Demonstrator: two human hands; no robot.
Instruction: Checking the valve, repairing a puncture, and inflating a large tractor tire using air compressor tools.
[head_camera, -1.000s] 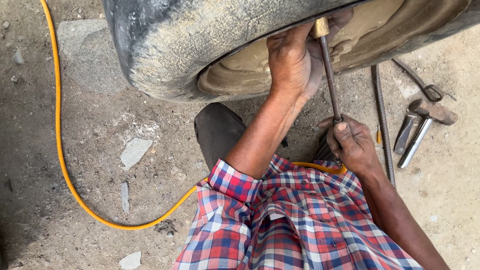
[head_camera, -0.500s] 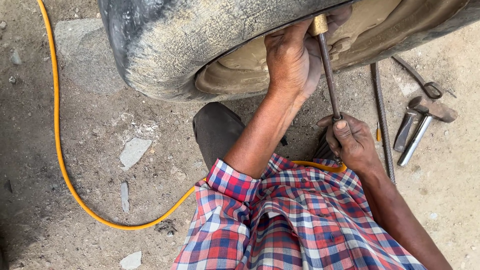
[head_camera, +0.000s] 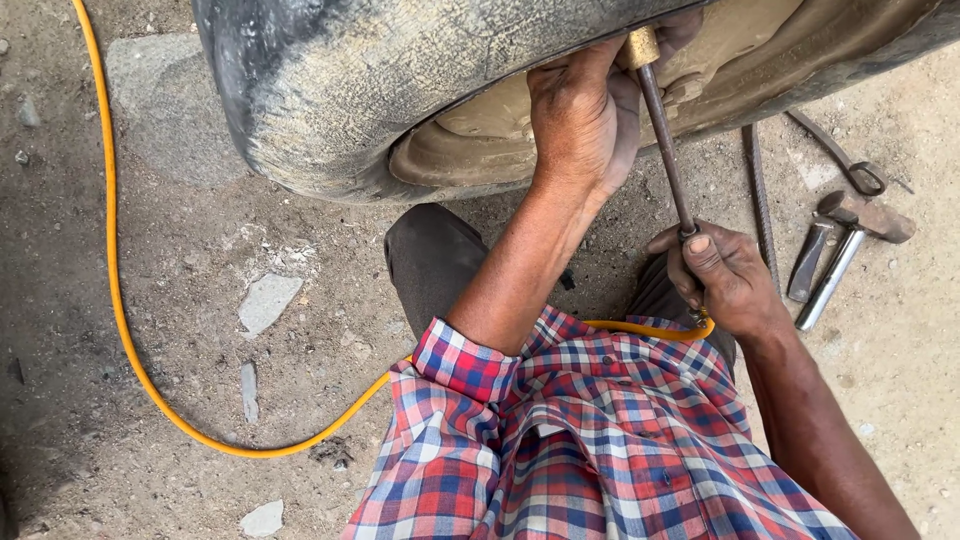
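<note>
We found almost nothing changed over the last second: the view had slid a little to the right, so the tyre (head_camera: 400, 90) and hose (head_camera: 120, 300) sat slightly further right in frame, but both hands kept their places. The left hand (head_camera: 580, 120) stayed pressed against the inner edge of the tyre, fingers curled closed around the brass tip (head_camera: 642, 46) of the rod (head_camera: 665, 150) where it met the dusty rim (head_camera: 480, 130); what lay under the tip we could not see. The right hand (head_camera: 730, 280) remained closed around the near end of the rod, thumb on top, just where the hose joined it beside the checked shirt (head_camera: 600, 450). The rod ran straight from near right to far left between the two hands, as before. The hose looped away to the left across the dirt floor (head_camera: 200, 250) and up the far left edge. To the right, well apart from the hands, a hammer (head_camera: 850, 235), a second steel tool (head_camera: 808, 260) and a long bar (head_camera: 760, 200) lay untouched on the floor, and pale stones (head_camera: 268, 300) lay to the left. We judged from the steadiness that the tip was being held firmly in place on the wheel rather than moved, so the work sat in a holding phase.
</note>
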